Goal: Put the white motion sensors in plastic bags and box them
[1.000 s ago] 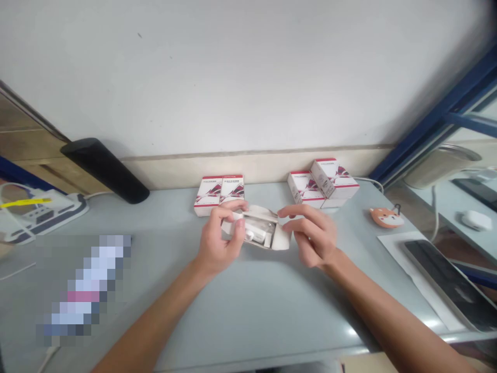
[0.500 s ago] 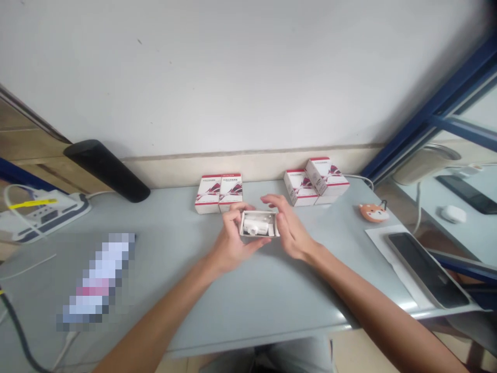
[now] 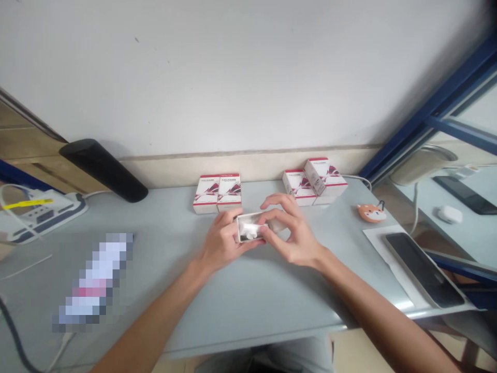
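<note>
Both my hands hold a small open white cardboard box (image 3: 248, 228) just above the middle of the grey table (image 3: 163, 305). My left hand (image 3: 225, 241) grips its left end, and my right hand (image 3: 293, 230) pinches its right end, with fingers over a white flap (image 3: 275, 225). Inside lies a white plastic item (image 3: 251, 232), partly hidden by my fingers. Behind my hands, white boxes with red printing stand in two groups, one (image 3: 217, 194) straight ahead and one (image 3: 313, 184) nearer my right hand.
A black cylinder (image 3: 103, 170) lies at the back left by a power strip (image 3: 42, 210). A pixelated object (image 3: 95, 280) lies at left. At right are an orange fox-shaped tag (image 3: 371, 212) and a dark phone (image 3: 423, 269) on white paper.
My right hand has closed from beside the box onto its right end. The box has tilted and shifted slightly right, and the view has barely moved.
</note>
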`<action>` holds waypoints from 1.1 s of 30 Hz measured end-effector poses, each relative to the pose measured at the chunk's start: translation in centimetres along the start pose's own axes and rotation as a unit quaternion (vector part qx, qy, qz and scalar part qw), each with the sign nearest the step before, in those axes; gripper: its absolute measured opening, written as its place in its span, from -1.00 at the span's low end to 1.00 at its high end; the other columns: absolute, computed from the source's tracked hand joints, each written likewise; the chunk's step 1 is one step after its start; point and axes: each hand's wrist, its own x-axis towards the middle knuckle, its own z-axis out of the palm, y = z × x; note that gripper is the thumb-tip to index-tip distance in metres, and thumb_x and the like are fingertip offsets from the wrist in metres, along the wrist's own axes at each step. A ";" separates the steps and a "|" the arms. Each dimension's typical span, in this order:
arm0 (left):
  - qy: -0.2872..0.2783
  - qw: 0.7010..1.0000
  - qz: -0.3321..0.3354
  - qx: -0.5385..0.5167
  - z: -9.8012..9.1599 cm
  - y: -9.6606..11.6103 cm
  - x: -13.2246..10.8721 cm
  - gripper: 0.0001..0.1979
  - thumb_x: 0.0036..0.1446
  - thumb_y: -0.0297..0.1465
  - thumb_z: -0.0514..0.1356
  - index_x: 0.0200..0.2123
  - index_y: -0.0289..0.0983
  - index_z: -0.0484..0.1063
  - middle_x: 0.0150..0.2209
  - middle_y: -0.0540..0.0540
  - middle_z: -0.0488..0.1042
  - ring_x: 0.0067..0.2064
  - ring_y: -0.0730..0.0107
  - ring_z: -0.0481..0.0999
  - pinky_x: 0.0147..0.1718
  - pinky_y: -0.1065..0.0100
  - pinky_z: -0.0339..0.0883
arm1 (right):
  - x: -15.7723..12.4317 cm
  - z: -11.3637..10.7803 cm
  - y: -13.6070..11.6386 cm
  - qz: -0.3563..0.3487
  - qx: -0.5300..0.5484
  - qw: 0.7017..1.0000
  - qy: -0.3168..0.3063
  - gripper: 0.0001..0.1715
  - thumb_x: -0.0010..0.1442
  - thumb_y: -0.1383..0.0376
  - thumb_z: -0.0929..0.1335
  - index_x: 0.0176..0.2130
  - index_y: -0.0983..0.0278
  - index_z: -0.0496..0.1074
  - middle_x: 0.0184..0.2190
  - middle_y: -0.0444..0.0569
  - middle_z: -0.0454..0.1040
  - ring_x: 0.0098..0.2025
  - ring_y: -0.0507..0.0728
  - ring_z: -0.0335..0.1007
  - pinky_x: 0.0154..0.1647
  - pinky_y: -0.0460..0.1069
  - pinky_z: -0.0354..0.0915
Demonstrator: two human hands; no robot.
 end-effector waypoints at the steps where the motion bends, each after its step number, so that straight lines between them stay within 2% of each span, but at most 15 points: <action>1: 0.003 1.000 -0.001 0.000 -0.1 -0.2 0.1 -0.56 0.06 0.01 0.45 -0.40 -0.22 0.45 -0.11 -0.16 0.54 -0.18 0.19 0.61 -0.23 0.14 0.57 | 0.1 0.1 0.1 0.023 0.034 0.999 0.007 -0.94 0.33 0.30 0.39 -0.17 0.16 0.50 -0.05 0.04 0.52 0.07 0.27 0.46 0.12 0.26 0.39; 4: 0.016 0.999 -0.020 -0.023 -0.2 -0.5 0.4 -0.54 0.04 -0.04 0.48 -0.47 -0.23 0.37 -0.07 -0.19 0.54 -0.17 0.20 0.61 -0.28 0.18 0.55 | 0.3 -0.3 1.0 0.076 0.091 0.988 0.101 -0.91 0.40 0.23 0.36 -0.18 0.17 0.46 -0.16 0.01 0.55 -0.04 0.22 0.51 0.02 0.17 0.44; 6: 0.020 0.999 -0.034 -0.034 -0.1 -0.5 0.5 -0.55 0.06 -0.08 0.48 -0.45 -0.23 0.35 -0.05 -0.20 0.53 -0.17 0.22 0.61 -0.34 0.23 0.53 | 0.5 -0.9 2.1 0.116 0.042 0.975 0.183 -0.88 0.42 0.19 0.35 -0.16 0.18 0.45 -0.20 -0.01 0.57 -0.13 0.18 0.52 -0.06 0.11 0.43; 8: 0.023 0.998 -0.039 -0.038 -0.1 -0.5 0.5 -0.60 0.09 -0.11 0.46 -0.38 -0.22 0.37 -0.06 -0.18 0.52 -0.17 0.23 0.61 -0.35 0.24 0.52 | 0.5 -1.6 3.8 0.157 -0.065 0.960 0.222 -0.83 0.41 0.16 0.36 -0.08 0.18 0.46 -0.21 -0.02 0.58 -0.21 0.17 0.51 -0.09 0.10 0.40; 10: 0.027 0.998 -0.038 -0.041 -0.2 -0.7 0.6 -0.63 0.12 -0.13 0.45 -0.26 -0.22 0.40 -0.07 -0.17 0.51 -0.16 0.23 0.62 -0.32 0.25 0.53 | 0.3 -2.1 5.7 0.191 -0.176 0.943 0.209 -0.77 0.40 0.14 0.35 -0.02 0.19 0.46 -0.25 -0.03 0.60 -0.25 0.18 0.50 -0.06 0.12 0.36; 12: 0.028 0.998 -0.042 -0.041 -0.3 -0.8 0.6 -0.61 0.14 -0.12 0.44 -0.17 -0.22 0.40 -0.07 -0.17 0.50 -0.13 0.21 0.62 -0.29 0.24 0.54 | 0.0 -2.4 7.7 0.222 -0.264 0.925 0.159 -0.79 0.42 0.17 0.30 -0.08 0.19 0.48 -0.27 -0.01 0.63 -0.26 0.21 0.51 0.01 0.16 0.30; 15: 0.017 0.997 -0.054 -0.046 -0.3 -1.0 0.5 -0.59 0.17 -0.11 0.42 -0.11 -0.20 0.39 -0.07 -0.16 0.49 -0.11 0.19 0.62 -0.27 0.22 0.57 | -0.5 -2.3 9.6 0.260 -0.332 0.901 0.101 -0.71 0.45 0.22 0.22 -0.11 0.23 0.50 -0.17 0.10 0.66 -0.19 0.27 0.53 0.01 0.17 0.27; 18: 0.025 0.997 -0.042 -0.060 -0.1 -0.9 0.6 -0.61 0.18 -0.14 0.42 -0.12 -0.18 0.34 -0.06 -0.15 0.47 -0.12 0.23 0.61 -0.26 0.22 0.58 | -0.8 -2.1 10.2 0.269 -0.365 0.886 0.095 -0.64 0.46 0.24 0.18 -0.06 0.27 0.51 -0.12 0.19 0.64 -0.14 0.30 0.53 -0.06 0.16 0.28; 22: 0.068 0.995 0.014 -0.073 0.3 -0.6 0.9 -0.54 0.21 -0.21 0.41 -0.02 -0.14 0.21 -0.03 -0.12 0.42 -0.08 0.27 0.59 -0.21 0.19 0.57 | -0.6 -2.2 9.4 0.256 -0.387 0.882 0.084 -0.60 0.48 0.20 0.18 -0.11 0.29 0.54 -0.14 0.26 0.60 -0.22 0.30 0.52 -0.16 0.16 0.29; 25: 0.049 0.996 0.041 -0.058 0.2 -0.6 1.2 -0.46 0.23 -0.28 0.39 0.07 -0.11 0.11 0.04 -0.17 0.39 -0.01 0.25 0.57 -0.14 0.16 0.56 | -0.1 -2.5 7.5 0.206 -0.342 0.908 0.125 -0.62 0.49 0.17 0.21 -0.06 0.25 0.55 -0.09 0.20 0.56 -0.12 0.31 0.52 -0.08 0.19 0.33; 27: 0.026 0.998 0.050 -0.035 0.1 -0.5 1.3 -0.40 0.22 -0.34 0.40 0.13 -0.10 0.06 0.12 -0.24 0.35 0.10 0.18 0.55 -0.06 0.08 0.55 | 0.2 -2.5 5.5 0.107 -0.257 0.951 0.137 -0.68 0.48 0.19 0.24 -0.03 0.20 0.55 -0.10 0.12 0.54 -0.07 0.27 0.50 -0.02 0.17 0.36; 29: 0.008 0.998 0.056 -0.008 0.0 -0.5 1.2 -0.33 0.20 -0.38 0.41 0.16 -0.10 0.03 0.19 -0.30 0.31 0.20 0.08 0.50 0.03 -0.03 0.52 | 0.4 -2.2 3.6 -0.020 -0.169 0.982 0.079 -0.74 0.44 0.25 0.29 -0.04 0.15 0.56 -0.09 0.07 0.52 -0.08 0.22 0.48 -0.02 0.15 0.38; 30: 0.004 0.998 0.057 0.002 0.0 -0.4 1.1 -0.32 0.19 -0.40 0.41 0.17 -0.09 0.03 0.20 -0.31 0.30 0.23 0.05 0.48 0.06 -0.06 0.50 | 0.4 -2.0 2.8 -0.062 -0.151 0.986 0.042 -0.76 0.41 0.25 0.31 -0.03 0.14 0.57 -0.06 0.07 0.52 -0.08 0.22 0.47 -0.02 0.16 0.38; 33: 0.004 0.998 0.057 0.009 0.1 -0.5 0.9 -0.34 0.19 -0.44 0.40 0.16 -0.10 0.05 0.21 -0.32 0.30 0.25 0.02 0.47 0.09 -0.07 0.49 | 0.3 -1.1 1.9 -0.100 -0.148 0.983 -0.041 -0.76 0.38 0.23 0.37 0.02 0.14 0.56 0.02 0.08 0.52 -0.02 0.25 0.44 0.03 0.20 0.39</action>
